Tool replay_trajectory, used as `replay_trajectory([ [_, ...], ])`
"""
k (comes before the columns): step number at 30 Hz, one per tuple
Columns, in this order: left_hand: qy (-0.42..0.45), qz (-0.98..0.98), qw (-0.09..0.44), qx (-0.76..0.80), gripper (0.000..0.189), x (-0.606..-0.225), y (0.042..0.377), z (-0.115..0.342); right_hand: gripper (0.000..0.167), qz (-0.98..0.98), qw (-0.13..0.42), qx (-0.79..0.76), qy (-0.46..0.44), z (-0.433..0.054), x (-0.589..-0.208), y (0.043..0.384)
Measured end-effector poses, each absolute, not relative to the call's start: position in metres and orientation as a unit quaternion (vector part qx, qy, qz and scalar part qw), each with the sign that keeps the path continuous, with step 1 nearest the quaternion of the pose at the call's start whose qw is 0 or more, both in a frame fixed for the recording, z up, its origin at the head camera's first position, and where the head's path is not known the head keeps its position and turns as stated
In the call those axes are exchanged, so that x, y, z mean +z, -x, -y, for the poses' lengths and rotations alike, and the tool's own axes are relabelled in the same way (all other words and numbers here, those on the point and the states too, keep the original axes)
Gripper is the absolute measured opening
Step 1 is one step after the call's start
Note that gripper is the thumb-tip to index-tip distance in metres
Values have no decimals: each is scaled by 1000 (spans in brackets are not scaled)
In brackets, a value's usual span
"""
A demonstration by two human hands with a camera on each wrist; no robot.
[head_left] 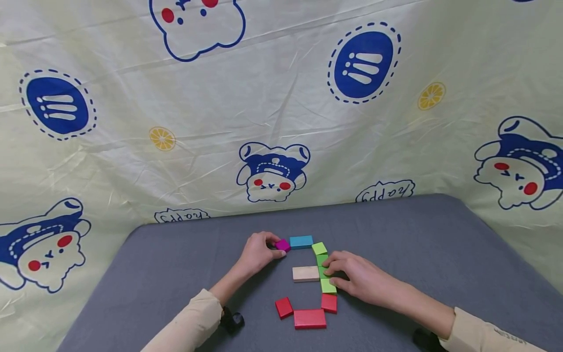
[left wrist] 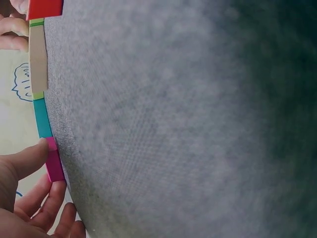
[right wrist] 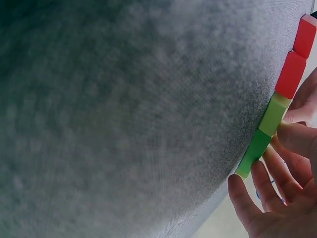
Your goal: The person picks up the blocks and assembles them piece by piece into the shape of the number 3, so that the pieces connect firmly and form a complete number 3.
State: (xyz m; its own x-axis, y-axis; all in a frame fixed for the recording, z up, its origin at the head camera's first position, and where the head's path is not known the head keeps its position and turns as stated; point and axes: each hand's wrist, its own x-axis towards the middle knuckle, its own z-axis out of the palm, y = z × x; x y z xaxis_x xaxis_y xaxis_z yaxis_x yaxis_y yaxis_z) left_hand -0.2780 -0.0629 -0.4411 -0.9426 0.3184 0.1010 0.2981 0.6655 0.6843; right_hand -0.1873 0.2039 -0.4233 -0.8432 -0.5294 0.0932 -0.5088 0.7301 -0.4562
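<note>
My left hand [head_left: 258, 253] pinches a magenta block [head_left: 283, 245] between thumb and fingers, at the left end of a blue block [head_left: 301, 242]. In the left wrist view the magenta block [left wrist: 55, 161] meets the blue block's end. A column of light and dark green blocks [head_left: 328, 286] runs down from near the blue one. Against the column's right side rest the fingertips of my right hand [head_left: 362, 276], seen fairly straight on the green blocks [right wrist: 255, 150] in the right wrist view. A pale wooden block [head_left: 305, 274] juts left from the column.
Below the green column stands a red block [head_left: 329, 303], then a longer red block [head_left: 310, 319] and a tilted red block [head_left: 283, 307] to its left. Everything lies on a grey cloth-covered table [head_left: 176, 278]. A printed curtain [head_left: 281, 98] hangs behind it.
</note>
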Motion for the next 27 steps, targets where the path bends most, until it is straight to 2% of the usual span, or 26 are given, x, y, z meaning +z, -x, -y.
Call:
replay_trajectory([
  [15, -167, -906, 17, 390, 36, -441, 274, 66, 18, -929, 15, -205, 307, -204, -422, 189],
  [27, -178, -894, -18, 412, 26, -444, 267, 79, 26, -936, 8, -199, 291, -206, -422, 189],
])
